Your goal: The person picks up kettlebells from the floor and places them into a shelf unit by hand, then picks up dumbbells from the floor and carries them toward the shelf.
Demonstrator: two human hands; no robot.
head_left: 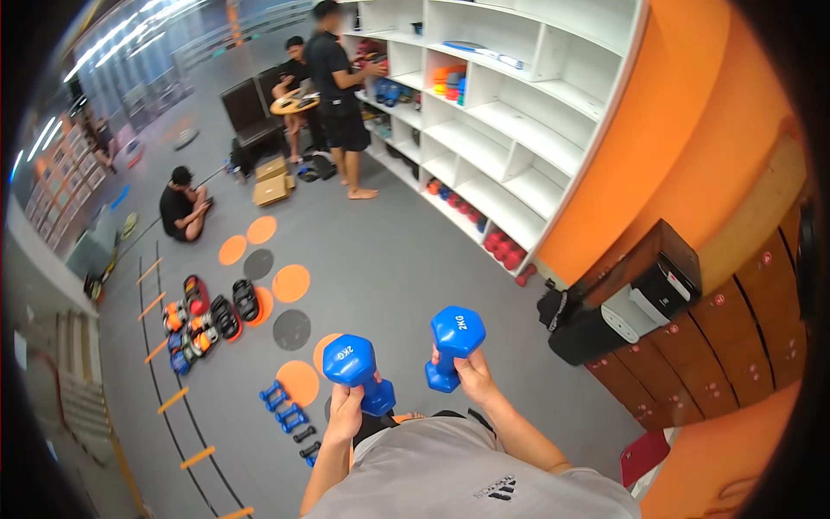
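Observation:
Two blue hex dumbbells marked 2KG are held up in front of my body, one in each hand. My left hand [345, 413] is closed round the handle of the left dumbbell [349, 360], whose upper head faces the camera. Round the other handle, the fingers of my right hand [471, 377] are wrapped; that right dumbbell [457, 331] stands nearly upright and slightly higher. The two weights are apart from each other. Below my left hand, on the floor, lies a row of smaller blue and black dumbbells [291, 418].
White shelving [510, 130] with dumbbells on its lowest shelf stands ahead; a person [339, 86] reaches into it. Another person [181, 206] sits on the floor. Boxing gear [226, 318], orange floor discs [291, 283] and an agility ladder [173, 400] lie left. Brown lockers [692, 346] stand right.

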